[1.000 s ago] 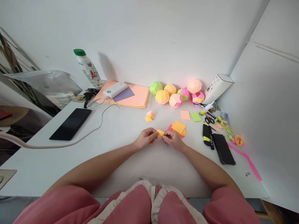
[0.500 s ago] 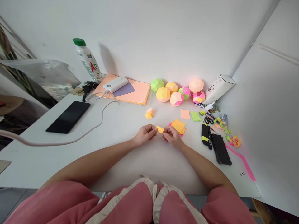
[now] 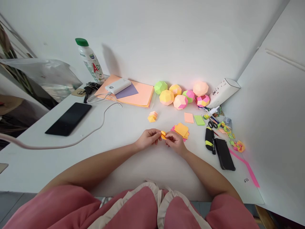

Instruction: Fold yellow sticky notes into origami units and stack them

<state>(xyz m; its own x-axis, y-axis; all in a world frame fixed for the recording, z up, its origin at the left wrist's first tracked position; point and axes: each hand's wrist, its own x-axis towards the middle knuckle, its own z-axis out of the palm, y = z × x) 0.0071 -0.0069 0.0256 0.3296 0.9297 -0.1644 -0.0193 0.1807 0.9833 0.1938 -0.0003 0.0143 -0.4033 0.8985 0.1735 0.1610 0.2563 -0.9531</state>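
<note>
Between my two hands is a small folded orange paper piece point(image 3: 163, 135), pinched from both sides above the white table. My left hand point(image 3: 149, 138) grips its left edge with thumb and fingers. On the other side, my right hand point(image 3: 175, 142) holds the right edge the same way. Just behind my right hand lies a pile of orange paper squares point(image 3: 181, 129) with pink ones peeking out underneath. Several folded paper pieces point(image 3: 152, 116), orange and peach, sit in a small row beyond my left hand.
Several faceted paper balls point(image 3: 166, 97) stand by the wall. Peach point(image 3: 189, 117) and green sticky notes point(image 3: 199, 120) lie nearer. At right are scissors point(image 3: 213, 124), a cutter point(image 3: 209, 139) and a black phone-like object point(image 3: 224, 154). A tablet point(image 3: 69, 119), cable point(image 3: 95, 129) and bottle point(image 3: 90, 60) are left.
The orange paper between my fingers was a flat strip and is now bent into a more compact shape. My hands have drawn slightly closer together.
</note>
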